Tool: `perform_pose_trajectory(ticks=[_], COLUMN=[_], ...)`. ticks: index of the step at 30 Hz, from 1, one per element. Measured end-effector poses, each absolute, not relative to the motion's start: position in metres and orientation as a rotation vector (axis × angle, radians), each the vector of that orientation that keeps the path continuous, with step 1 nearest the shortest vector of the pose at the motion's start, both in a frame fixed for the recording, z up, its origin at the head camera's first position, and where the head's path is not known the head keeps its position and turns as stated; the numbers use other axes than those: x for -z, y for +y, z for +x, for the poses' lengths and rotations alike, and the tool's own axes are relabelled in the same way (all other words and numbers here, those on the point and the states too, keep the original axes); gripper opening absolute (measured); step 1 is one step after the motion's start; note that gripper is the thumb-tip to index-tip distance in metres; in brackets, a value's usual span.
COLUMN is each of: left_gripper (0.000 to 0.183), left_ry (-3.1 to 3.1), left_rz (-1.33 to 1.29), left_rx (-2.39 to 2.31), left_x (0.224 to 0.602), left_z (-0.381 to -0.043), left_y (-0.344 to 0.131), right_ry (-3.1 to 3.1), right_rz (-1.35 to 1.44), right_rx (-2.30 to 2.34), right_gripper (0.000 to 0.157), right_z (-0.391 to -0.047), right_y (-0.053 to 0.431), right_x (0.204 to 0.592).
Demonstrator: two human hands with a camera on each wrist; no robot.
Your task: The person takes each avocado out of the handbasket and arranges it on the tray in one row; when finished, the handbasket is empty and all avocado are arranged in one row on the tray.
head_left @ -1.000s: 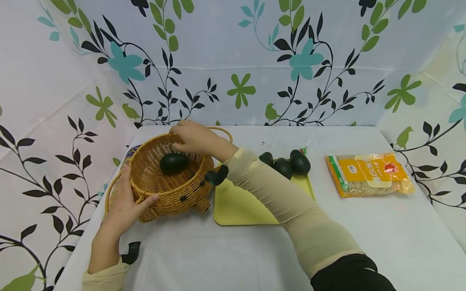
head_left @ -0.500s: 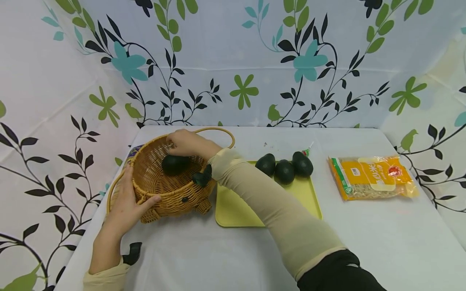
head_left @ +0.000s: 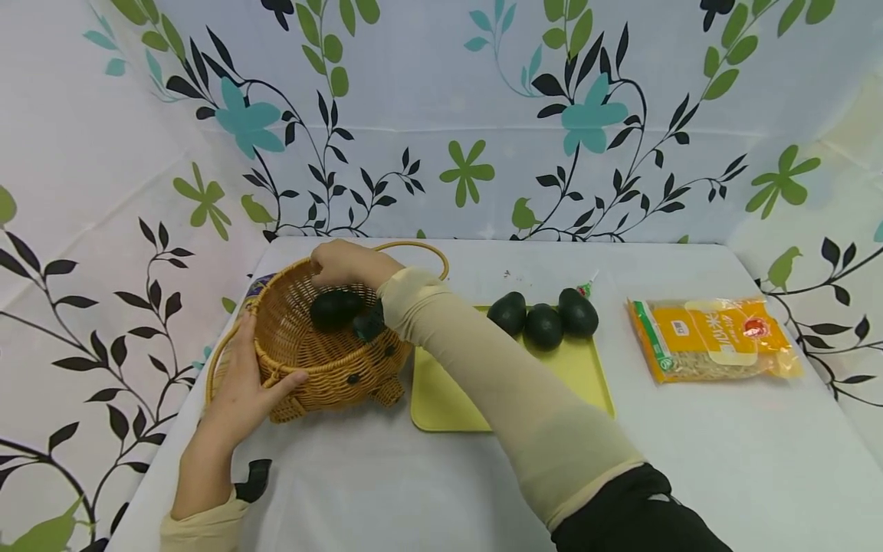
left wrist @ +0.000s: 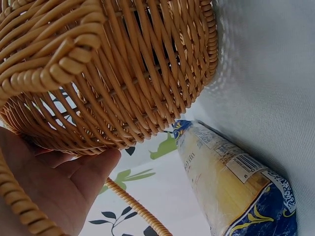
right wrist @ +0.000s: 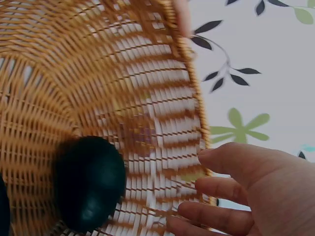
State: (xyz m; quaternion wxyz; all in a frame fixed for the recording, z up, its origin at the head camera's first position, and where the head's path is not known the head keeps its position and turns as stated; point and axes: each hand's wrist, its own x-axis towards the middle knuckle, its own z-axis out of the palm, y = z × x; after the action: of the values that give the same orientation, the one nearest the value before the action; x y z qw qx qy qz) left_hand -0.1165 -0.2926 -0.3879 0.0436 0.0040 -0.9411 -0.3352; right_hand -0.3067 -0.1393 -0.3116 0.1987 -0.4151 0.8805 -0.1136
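Observation:
A wicker basket [head_left: 331, 376] stands at the table's left. My left hand [head_left: 237, 383] rests against its outer left side, fingers straight and thumb along the front. In the left wrist view that hand [left wrist: 54, 191] touches the woven wall beside the handle. My right hand [head_left: 348, 262] is over the basket's far side; the right wrist view has its fingers [right wrist: 216, 216] loosely extended at the rim, holding nothing visible. Inside lies a dark green avocado [head_left: 336, 310], also plain in the right wrist view as an avocado [right wrist: 91, 184] on the weave.
Three avocados, one of them a front avocado [head_left: 543, 328], lie at the back of a yellow tray [head_left: 448, 395]. An orange food bag [head_left: 713, 339] lies at the right. Behind the basket is a blue-and-yellow plastic package [left wrist: 231, 182]. A small red-green wrapped item [head_left: 585, 289] is behind the tray.
My right hand has shifted left over the basket, its forearm uncovering more of the tray's avocados. The left hand and the basket have stayed in place. The view has shifted slightly.

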Motion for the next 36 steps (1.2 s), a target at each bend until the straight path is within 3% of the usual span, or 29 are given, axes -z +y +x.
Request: perform_pose_trajectory(ticks=[4, 11, 14, 23, 30, 36], left_gripper=[0.109, 0.11, 0.11, 0.111, 0.11, 0.109], left_ry=[-2.871, -2.881, -2.875, -2.866, -2.855, -2.854], left_rz=[0.007, 0.021, 0.014, 0.012, -0.002, 0.006], left_rx=[1.027, 1.022, 1.016, 1.014, 1.023, 1.034], left_x=[0.39, 0.391, 0.391, 0.387, 0.387, 0.39], left_z=[-0.116, -0.114, -0.112, -0.116, -0.118, -0.118], left_y=[-0.292, -0.288, -0.287, -0.288, -0.29, -0.293], right_ry=[2.477, 2.479, 2.47, 2.371, 2.329, 2.274], right_rz=[-1.138, -1.017, -0.999, -1.028, -1.102, -1.11], right_rx=[0.156, 0.041, 0.001, -0.055, -0.095, -0.104], right_gripper=[0.019, 0.017, 0.023, 0.073, 0.06, 0.064], right_z=[-0.305, -0.302, -0.302, -0.304, -0.303, -0.31], right_y=[-0.15, -0.15, -0.148, -0.149, -0.147, -0.154], right_x=[0.33, 0.356, 0.362, 0.366, 0.363, 0.373])
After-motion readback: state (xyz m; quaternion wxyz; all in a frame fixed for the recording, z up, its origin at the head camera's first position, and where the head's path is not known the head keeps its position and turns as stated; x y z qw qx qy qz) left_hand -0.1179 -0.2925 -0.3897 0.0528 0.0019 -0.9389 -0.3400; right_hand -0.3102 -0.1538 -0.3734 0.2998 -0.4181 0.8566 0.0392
